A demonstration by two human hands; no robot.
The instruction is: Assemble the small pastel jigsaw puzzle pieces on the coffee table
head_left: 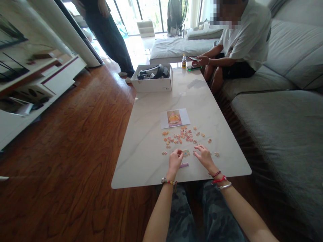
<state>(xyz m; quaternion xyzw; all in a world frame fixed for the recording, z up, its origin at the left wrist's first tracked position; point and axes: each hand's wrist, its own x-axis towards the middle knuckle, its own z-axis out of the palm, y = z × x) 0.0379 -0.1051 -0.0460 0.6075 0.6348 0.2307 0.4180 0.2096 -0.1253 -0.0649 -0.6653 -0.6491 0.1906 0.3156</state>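
Note:
My left hand [176, 160] is closed, thumb and fingertips pinching a puzzle piece at the left edge of a small greenish joined block of pieces [186, 153]. The held piece is mostly covered by the fingers. To the right of that block, my right hand [205, 158] hovers low with fingers apart and nothing visibly in it. A purple joined strip [184, 165] lies nearer to me, beside the left wrist. Beyond both hands spreads a loose heap of pink and orange puzzle pieces [186, 135]. One single piece [216, 154] lies right of my right hand.
A printed picture sheet [187, 117] lies behind the pieces on the white table [146, 134]. Farther back are a white box [151, 85] holding dark gear, a bottle [184, 62] and a phone [193, 67]. One person sits on the sofa [272, 111]; another stands at left.

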